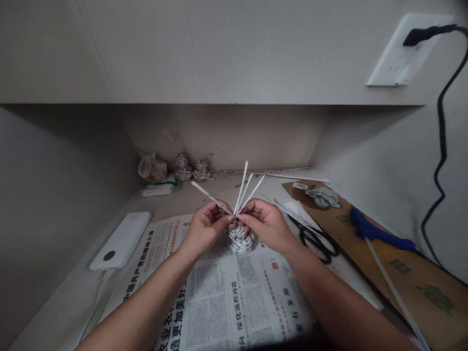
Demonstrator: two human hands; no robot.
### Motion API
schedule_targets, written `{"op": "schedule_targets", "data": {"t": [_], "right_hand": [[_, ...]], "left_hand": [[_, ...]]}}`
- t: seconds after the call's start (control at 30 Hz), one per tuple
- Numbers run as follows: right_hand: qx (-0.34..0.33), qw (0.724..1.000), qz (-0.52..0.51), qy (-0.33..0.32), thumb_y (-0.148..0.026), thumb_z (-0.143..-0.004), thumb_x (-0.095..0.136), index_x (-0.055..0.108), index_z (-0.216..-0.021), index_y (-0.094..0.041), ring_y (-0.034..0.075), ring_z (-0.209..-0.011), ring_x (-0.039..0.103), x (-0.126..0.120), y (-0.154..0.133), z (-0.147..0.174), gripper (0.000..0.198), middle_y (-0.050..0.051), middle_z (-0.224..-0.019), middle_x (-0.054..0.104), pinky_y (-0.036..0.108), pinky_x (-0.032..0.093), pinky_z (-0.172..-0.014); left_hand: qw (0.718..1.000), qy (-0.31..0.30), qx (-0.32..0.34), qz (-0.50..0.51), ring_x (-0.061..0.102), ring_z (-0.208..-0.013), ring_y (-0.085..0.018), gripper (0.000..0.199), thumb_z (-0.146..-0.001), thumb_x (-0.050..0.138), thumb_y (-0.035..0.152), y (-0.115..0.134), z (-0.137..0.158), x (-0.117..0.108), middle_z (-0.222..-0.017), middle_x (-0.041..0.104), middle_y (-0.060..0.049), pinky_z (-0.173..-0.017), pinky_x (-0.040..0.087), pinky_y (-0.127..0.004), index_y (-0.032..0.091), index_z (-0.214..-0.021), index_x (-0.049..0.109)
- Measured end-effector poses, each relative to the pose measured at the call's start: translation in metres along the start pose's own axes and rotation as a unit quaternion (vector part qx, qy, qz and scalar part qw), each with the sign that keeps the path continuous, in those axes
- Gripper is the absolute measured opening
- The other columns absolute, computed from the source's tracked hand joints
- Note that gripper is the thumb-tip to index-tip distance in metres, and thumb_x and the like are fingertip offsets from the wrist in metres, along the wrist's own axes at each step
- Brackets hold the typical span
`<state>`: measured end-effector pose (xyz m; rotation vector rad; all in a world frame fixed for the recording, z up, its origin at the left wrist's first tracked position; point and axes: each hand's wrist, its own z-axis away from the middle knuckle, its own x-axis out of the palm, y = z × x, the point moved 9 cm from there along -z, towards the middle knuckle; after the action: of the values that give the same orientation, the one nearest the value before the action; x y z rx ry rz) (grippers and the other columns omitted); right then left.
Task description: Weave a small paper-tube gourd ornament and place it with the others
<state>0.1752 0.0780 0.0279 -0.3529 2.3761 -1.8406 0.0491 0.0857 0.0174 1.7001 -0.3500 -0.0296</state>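
A small woven newspaper piece (pixel 240 242) stands upright on the spread newspaper (pixel 219 297), in the middle of the view. Several rolled paper strips (pixel 244 187) fan upward from its top. My left hand (pixel 210 222) pinches a strip at the base, with one strip leaning out to the left above its fingers. From the other side my right hand (pixel 266 222) pinches the strips at the same spot, thumb close to the left thumb. Both hands are closed, and the fingers hide the top of the weave.
Two finished-looking woven gourds (pixel 183 168) stand at the back beside a plastic bag (pixel 152 167). A white power bank (pixel 120 241) lies left. Black scissors (pixel 316 241), cardboard (pixel 395 263) and a blue glue gun (pixel 380 234) lie right. Paper rods (pixel 270 173) line the back.
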Motion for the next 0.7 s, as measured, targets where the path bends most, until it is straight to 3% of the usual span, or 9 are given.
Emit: {"op": "schedule_targets", "data": {"t": [0.33,0.5,0.6,0.7], "right_hand": [[-0.023,0.999,0.017,0.02,-0.023,-0.077,0.067,0.061,-0.08,-0.02,0.011,-0.06,0.062,0.002,-0.004,0.002,0.008,-0.002,-0.071,0.063,0.02,0.046,-0.049],[0.001,0.999,0.005,0.042,-0.026,-0.074,0.071,0.057,-0.075,-0.019,0.01,-0.055,0.058,-0.001,-0.002,0.001,0.015,-0.003,-0.067,0.061,0.019,0.046,-0.044],[0.028,0.998,-0.029,0.046,-0.026,-0.07,0.074,0.056,-0.086,-0.02,0.01,-0.057,0.059,-0.004,0.005,-0.001,0.025,-0.003,-0.07,0.06,0.018,0.046,-0.043],[0.062,0.996,-0.059,0.002,-0.026,-0.071,0.073,0.059,-0.097,-0.02,0.01,-0.059,0.059,-0.001,0.012,-0.002,0.03,-0.001,-0.077,0.063,0.019,0.049,-0.046]], "left_hand": [[0.998,0.001,0.03,-0.054,0.062,-0.063,-0.011,0.014,-0.072,0.072,0.021,0.006,0.003,0.003,-0.069,0.062,0.001,-0.061,0.054,-0.023,0.015,-0.077,0.06],[0.999,0.003,0.011,-0.049,0.062,-0.062,-0.011,0.018,-0.069,0.074,0.023,0.005,0.003,0.003,-0.069,0.064,0.0,-0.061,0.054,-0.023,0.015,-0.076,0.059],[0.999,0.009,0.004,-0.03,0.063,-0.062,-0.011,0.02,-0.067,0.076,0.023,0.003,0.003,0.003,-0.068,0.064,0.001,-0.063,0.055,-0.024,0.015,-0.075,0.059],[1.0,0.003,0.004,-0.027,0.063,-0.06,-0.011,0.02,-0.066,0.077,0.022,0.003,0.003,0.004,-0.065,0.064,0.001,-0.062,0.055,-0.024,0.015,-0.072,0.059]]}}
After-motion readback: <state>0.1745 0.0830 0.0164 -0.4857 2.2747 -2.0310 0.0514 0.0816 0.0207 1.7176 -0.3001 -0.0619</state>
